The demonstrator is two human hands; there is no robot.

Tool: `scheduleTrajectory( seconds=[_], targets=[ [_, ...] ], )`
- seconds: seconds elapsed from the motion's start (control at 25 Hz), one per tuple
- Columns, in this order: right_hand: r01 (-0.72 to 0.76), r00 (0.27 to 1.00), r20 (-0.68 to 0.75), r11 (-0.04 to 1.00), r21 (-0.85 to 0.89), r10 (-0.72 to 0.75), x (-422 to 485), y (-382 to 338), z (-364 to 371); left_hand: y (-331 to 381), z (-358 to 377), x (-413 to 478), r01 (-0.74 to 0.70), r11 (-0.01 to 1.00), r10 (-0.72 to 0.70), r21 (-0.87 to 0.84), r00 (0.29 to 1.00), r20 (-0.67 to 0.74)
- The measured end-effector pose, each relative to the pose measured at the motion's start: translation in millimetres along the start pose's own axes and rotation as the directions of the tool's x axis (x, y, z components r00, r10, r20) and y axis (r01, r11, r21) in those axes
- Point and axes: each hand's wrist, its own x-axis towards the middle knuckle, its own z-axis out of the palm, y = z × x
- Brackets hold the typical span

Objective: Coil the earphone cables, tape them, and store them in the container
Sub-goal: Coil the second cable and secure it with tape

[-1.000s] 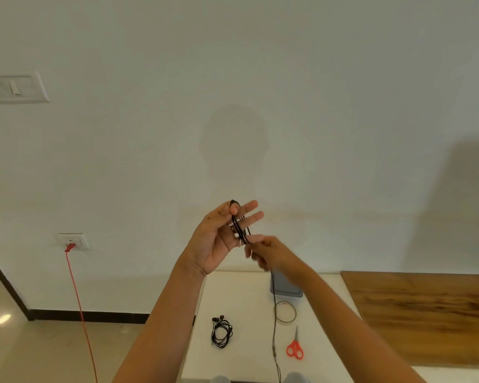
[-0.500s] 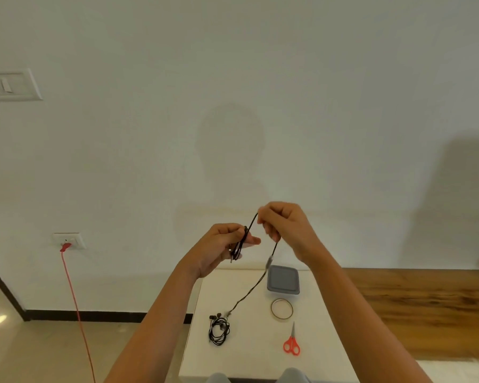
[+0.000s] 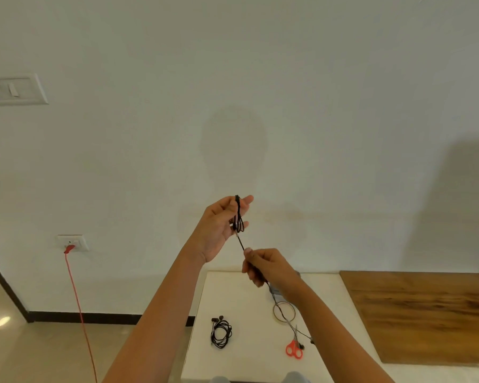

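Hands are raised in front of a white wall, above the table (image 3: 233, 297). The left hand (image 3: 219, 228) holds the earphone cable (image 3: 239, 221), which is wound in several loops round its extended fingers, with the thumb pinning the top of the loops. The right hand (image 3: 268, 268), lower and just beside it, pinches the free length of the same cable between thumb and curled fingers. From this hand the cable hangs down to the table, crosses the tape roll (image 3: 274, 310) and ends near the red-handled scissors (image 3: 294, 352). The grey container (image 3: 273, 291) is mostly hidden behind the right wrist. A second earphone set (image 3: 221, 334) lies loosely coiled on the table, left of the tape roll and apart from it
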Motion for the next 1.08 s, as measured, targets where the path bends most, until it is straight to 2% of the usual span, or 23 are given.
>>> scheduleTrajectory(
  seconds=[0.12,0.2,0.24,0.32,0.4,0.52,0.68,0.84,0.92,1.0,1.08],
  targets=[
    [0.063,0.995,-0.066,0.988,-0.137,-0.073,-15,-18,-5,-6,-6,-2,0.042,0.925,-0.033,0.378,0.999,-0.03],
    [0.12,0.979,-0.131,0.965,-0.231,-0.153,-18,-39,-14,-12,-9,-9,0.07,0.87,-0.084,0.488,0.996,0.007],
    [0.149,0.967,-0.159,0.949,-0.279,-0.199,-16,-50,-20,-15,-8,-13,0.082,0.876,-0.11,0.476,0.993,0.031],
    [0.187,0.941,-0.196,0.905,-0.382,-0.277,-7,-67,-31,-19,-6,-19,0.162,0.926,-0.184,0.342,0.982,0.034],
    [0.194,0.934,-0.204,0.895,-0.402,-0.293,3,-77,-37,-19,-3,-20,0.219,0.949,-0.237,0.228,0.97,0.056],
    [0.204,0.955,-0.159,0.942,-0.265,-0.251,16,-73,-38,-18,0,-21,0.221,0.964,-0.24,0.147,0.962,0.132],
    [0.105,0.984,-0.145,0.994,0.018,-0.101,25,-45,-30,-15,1,-21,0.195,0.967,-0.164,-0.166,0.97,0.181],
    [0.013,0.998,-0.058,0.996,0.086,-0.008,12,-10,-4,-16,3,-15,0.084,0.926,-0.042,-0.367,0.992,0.12],
    [-0.004,1.0,-0.022,1.0,0.009,0.004,-2,2,7,-15,-3,-10,0.024,0.943,-0.02,-0.331,1.0,0.016],
    [-0.002,1.0,-0.015,0.994,-0.112,0.001,-15,7,14,-15,-12,-7,0.006,0.991,-0.016,-0.133,0.997,-0.074],
    [0.033,0.998,-0.043,0.966,-0.256,-0.046,-25,-2,14,-18,-17,-9,0.041,0.993,-0.031,0.11,0.995,-0.094]
  ],
)
